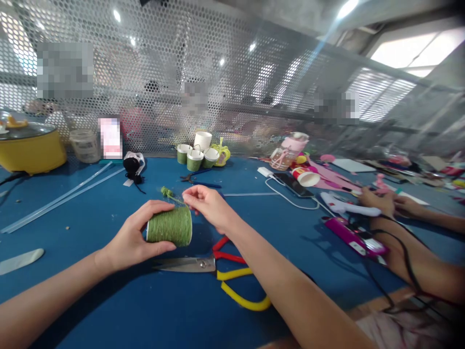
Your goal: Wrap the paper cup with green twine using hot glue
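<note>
My left hand [140, 232] is wrapped around a spool of green yarn [170, 226], tilted on its side above the blue table. Just right of the spool, my right hand [206, 203] pinches a strand of green yarn [178, 199] between thumb and fingers. A small green tuft [166, 192] shows at the strand's far end, behind the spool. Below both hands lie scissors [203, 264] with red and yellow handles, blades pointing left; my right forearm partly covers the handles.
Small white-and-green cups [195, 160] stand at the back, near pliers [198, 179]. A yellow pot [32, 148] is at far left, glue sticks [61, 196] in front. On the right are a phone [293, 185], a glue gun [348, 205], a purple power strip [354, 236] and another person's hands [378, 199].
</note>
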Demonstrator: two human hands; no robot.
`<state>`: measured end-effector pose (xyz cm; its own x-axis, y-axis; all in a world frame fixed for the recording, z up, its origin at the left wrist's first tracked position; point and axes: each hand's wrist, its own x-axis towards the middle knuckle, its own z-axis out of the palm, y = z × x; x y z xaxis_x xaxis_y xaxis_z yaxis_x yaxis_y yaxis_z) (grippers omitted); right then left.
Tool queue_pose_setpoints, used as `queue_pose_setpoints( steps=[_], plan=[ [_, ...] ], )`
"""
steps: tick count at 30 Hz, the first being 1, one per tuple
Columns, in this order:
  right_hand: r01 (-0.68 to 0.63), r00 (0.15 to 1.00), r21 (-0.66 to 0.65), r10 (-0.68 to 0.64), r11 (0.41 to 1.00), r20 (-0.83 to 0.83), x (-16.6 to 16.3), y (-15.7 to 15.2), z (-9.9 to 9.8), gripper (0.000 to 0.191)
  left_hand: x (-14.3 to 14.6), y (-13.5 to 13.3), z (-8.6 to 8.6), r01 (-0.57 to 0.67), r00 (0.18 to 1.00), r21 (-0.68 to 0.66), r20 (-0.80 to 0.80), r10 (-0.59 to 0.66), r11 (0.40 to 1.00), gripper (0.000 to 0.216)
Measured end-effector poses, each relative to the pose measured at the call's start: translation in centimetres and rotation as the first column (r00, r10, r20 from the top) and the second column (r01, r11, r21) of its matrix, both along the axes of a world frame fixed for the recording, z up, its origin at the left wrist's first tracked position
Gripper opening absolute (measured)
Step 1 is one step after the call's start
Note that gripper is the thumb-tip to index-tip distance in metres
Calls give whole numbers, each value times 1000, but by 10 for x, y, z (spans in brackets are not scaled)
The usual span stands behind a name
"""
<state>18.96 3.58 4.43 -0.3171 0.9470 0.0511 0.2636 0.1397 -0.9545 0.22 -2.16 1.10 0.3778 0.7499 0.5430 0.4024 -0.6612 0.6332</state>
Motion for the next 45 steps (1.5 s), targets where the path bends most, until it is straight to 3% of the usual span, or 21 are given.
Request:
queue_pose_setpoints(
  steps=[3, 5, 8, 11, 15, 19, 23, 26, 29, 33, 35, 41, 43, 45],
  plan=[
    [36, 998, -49, -33, 998, 58, 5, -3, 8, 28, 0, 2, -2, -81, 997, -21, 8, 81, 997, 51],
    [-41, 996, -71, 47, 997, 71, 6, -9, 15, 37, 1, 3, -4, -126, 991, -38, 30, 127, 991, 51],
    [-206, 974, -119, 215, 971, 74, 4, -18, 19, 32, 2, 4, -5, -137, 988, -46, 61, 140, 989, 52],
    [-246, 966, -152, 256, 957, 49, 1, -24, 18, 22, 2, 4, -5, -107, 991, -60, 76, 111, 992, 56],
    [-265, 949, -17, 264, 964, 169, -1, -31, 15, 14, 2, 5, -3, -35, 983, -246, 168, 78, 969, 61],
    [-256, 918, 211, 169, 943, 358, 0, -40, 11, 10, 2, 7, -5, 80, 966, -405, 255, 28, 911, 62],
    [-222, 919, 258, 113, 940, 379, 5, -44, 11, 10, 2, 8, -9, 14, 976, -328, 209, 58, 945, 65],
    [-74, 965, 303, -8, 950, 261, 11, -43, 15, 12, 2, 8, -11, -30, 988, -225, 141, 63, 974, 66],
    [22, 975, 466, -121, 884, 185, 17, -42, 16, 19, 2, 6, -13, -38, 997, -126, 60, 46, 991, 66],
    [-135, 959, 639, -61, 757, 275, 17, -43, 9, 24, 4, 3, -12, -23, 1000, -22, -20, 23, 999, 65],
    [-218, 934, 636, -32, 740, 357, 15, -45, 3, 31, 4, 1, -12, -9, 998, -1, -55, 9, 1000, 65],
    [-363, 895, 506, 140, 783, 424, 10, -51, -1, 45, 5, 0, -15, -11, 993, 7, -116, 11, 1000, 66],
    [-343, 917, 478, 178, 809, 358, 12, -50, 5, 44, 6, 1, -15, -38, 994, -6, -101, 37, 999, 64],
    [-232, 959, 434, 131, 871, 249, 18, -44, 14, 44, 6, 2, -14, -77, 993, -18, -86, 75, 997, 58]
  ],
)
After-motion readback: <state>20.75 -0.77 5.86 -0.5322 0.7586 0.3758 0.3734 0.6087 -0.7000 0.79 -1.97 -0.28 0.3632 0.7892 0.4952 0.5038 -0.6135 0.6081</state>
